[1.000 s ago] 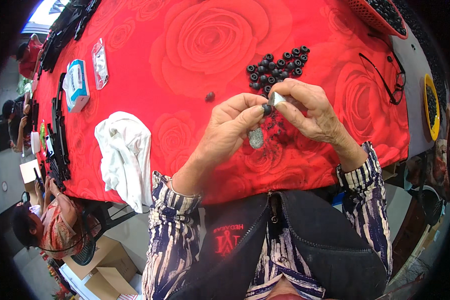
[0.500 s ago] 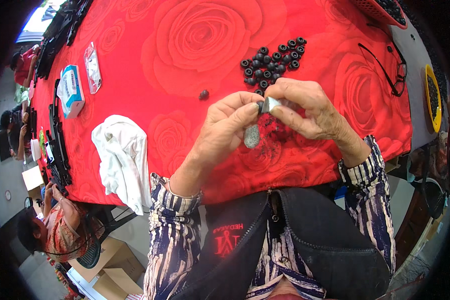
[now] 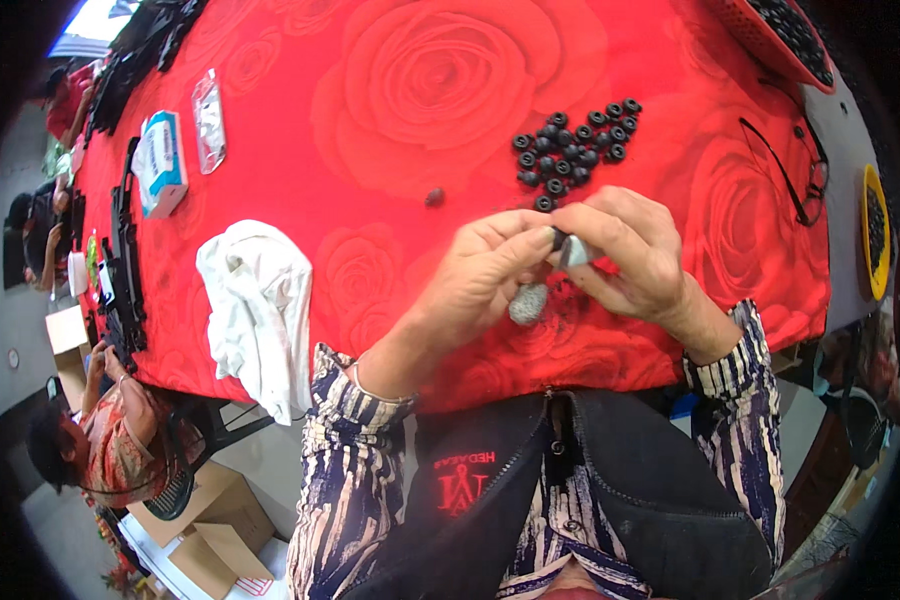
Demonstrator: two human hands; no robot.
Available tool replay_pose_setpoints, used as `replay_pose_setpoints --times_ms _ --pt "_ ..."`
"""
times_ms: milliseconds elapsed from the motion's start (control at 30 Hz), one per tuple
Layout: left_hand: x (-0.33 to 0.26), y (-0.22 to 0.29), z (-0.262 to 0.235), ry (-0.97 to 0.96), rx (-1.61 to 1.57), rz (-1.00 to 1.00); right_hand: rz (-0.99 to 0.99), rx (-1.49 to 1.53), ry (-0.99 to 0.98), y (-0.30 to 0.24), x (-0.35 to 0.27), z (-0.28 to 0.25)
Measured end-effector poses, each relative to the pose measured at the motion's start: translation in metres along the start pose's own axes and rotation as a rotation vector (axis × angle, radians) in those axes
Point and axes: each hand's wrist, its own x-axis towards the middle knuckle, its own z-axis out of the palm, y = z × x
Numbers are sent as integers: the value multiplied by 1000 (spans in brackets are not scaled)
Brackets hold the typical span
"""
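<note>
Two dozen or so small black rubber rings (image 3: 574, 155) lie in a loose pile on the red rose-patterned tablecloth (image 3: 370, 90), just beyond the hands, with one stray dark ring (image 3: 434, 197) apart to the left. A crumpled white cloth (image 3: 258, 310) hangs over the near table edge on the left; a blue-and-white packet (image 3: 162, 165) and a clear plastic bag (image 3: 209, 120) lie farther off. Black-framed glasses (image 3: 800, 180) rest to the right, near a red basket (image 3: 770, 40) and a yellow bowl (image 3: 875, 235) of more dark pieces. Nothing lies between the hands and the pile.

Compared with a second ago, the hands sit much as they did, meeting in the same spot below the pile; the view has merely shifted a little.

The left hand (image 3: 480, 280) and the right hand (image 3: 635, 255) meet fingertip to fingertip, both pinched together on a small grey part (image 3: 573, 250), a black ring at its left end. It sits right between the thumbs and forefingers. A small grey mesh-like piece (image 3: 528, 303) hangs just below the left hand's fingers; whether it is gripped I cannot tell.
</note>
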Motion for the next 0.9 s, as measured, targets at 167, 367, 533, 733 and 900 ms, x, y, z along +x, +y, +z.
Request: replay_pose_setpoints --times_ms 167,367,533,733,900 --pt "-1 -1 0 -4 -98 -91 -74 -110 -19 -7 -1 0" --pt "2 -6 -9 -32 -35 -41 -20 -46 71 -5 -1 5" --pt "4 -5 -12 -118 -53 8 -36 -67 62 -4 -1 6" --pt "1 -1 -4 -91 -82 30 -46 -78 99 -4 -3 7" --pt "1 0 -4 -20 0 71 -71 -105 58 -1 -7 2"
